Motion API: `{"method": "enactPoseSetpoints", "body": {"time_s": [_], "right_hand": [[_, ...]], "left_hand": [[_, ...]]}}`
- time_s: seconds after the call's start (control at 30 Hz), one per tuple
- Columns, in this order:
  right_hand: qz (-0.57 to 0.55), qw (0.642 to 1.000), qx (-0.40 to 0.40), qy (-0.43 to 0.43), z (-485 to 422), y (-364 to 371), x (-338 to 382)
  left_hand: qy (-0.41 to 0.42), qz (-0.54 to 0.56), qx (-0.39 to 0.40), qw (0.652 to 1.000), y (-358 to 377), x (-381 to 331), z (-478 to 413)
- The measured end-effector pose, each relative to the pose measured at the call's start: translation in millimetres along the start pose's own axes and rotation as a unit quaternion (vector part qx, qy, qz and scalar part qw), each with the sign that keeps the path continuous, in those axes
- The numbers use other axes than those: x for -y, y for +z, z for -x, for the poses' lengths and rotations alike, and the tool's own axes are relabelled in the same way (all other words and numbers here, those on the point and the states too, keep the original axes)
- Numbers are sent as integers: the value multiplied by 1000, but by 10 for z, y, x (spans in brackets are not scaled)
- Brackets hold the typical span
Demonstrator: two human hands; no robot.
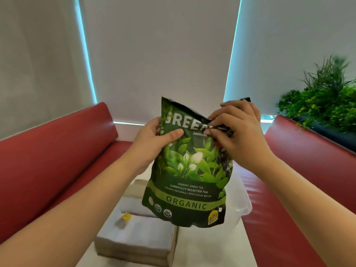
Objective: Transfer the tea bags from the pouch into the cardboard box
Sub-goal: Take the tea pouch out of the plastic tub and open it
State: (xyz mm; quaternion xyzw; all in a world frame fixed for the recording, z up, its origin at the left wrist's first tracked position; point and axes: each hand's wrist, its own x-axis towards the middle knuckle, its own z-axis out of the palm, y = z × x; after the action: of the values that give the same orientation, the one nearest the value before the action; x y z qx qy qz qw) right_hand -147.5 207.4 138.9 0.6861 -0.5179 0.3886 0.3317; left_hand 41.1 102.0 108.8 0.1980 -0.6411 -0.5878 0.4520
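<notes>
I hold a dark green tea pouch (189, 170) upright in the air above the table. My left hand (156, 139) grips its upper left side, thumb across the front. My right hand (237, 132) pinches the crumpled top right corner of the pouch. Below, an open cardboard box (134, 245) lined with white paper sits on the table. One tea bag with a yellow tag (123, 220) lies inside the box. The pouch hides the box's far right part.
A clear plastic container (242, 205) stands behind and right of the pouch on the white table (208, 249). Red padded benches (48, 166) flank the table on both sides. Green plants (323, 101) sit at the right.
</notes>
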Motion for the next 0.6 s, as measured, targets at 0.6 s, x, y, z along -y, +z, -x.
{"method": "enactPoseSetpoints", "body": {"time_s": [0.6], "right_hand": [[-138, 887, 410, 159, 734, -319, 330]], "left_hand": [[-228, 4, 138, 964, -52, 1056, 1192]]}}
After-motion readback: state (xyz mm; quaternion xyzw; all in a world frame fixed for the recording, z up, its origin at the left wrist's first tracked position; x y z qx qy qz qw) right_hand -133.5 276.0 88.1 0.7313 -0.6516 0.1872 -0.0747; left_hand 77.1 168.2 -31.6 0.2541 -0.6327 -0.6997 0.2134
